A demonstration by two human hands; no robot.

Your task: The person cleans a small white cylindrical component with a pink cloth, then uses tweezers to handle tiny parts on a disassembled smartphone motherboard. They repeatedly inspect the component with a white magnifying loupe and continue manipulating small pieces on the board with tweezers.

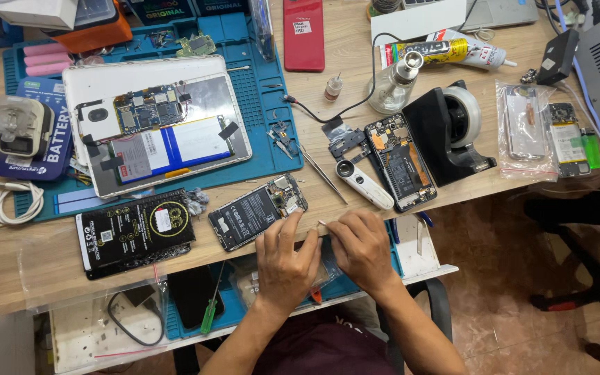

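Opened phone (258, 212) lies back-off on the wooden desk (29, 267), tilted, battery and board exposed. It sits at about 10 o'clock from both hands, just beside the left fingertips.

Left hand (285, 262): fingers curled, index extended up toward the phone's lower right corner; touching or just short, cannot tell. Right hand (361, 246): fingers pinched narrow on a small pale piece (322, 223) at its 10 o'clock; too small to identify. Hands near each other at the desk's front edge, apart by a thin gap.

Outward:
- Black packaged battery (135, 232) at 9 o'clock of the phone, near.
- Tweezers (322, 173) and white magnifier loupe (364, 182) at 1 o'clock.
- Second opened phone (403, 163) at 2 o'clock, against a black tape dispenser (449, 132).
- Opened tablet (154, 125) on a blue work mat (258, 90) at 11 o'clock.
- Red phone (304, 33) at 12 o'clock, far edge.
- Green-handled screwdriver (210, 312) on the lower shelf, 7 o'clock of the left hand.
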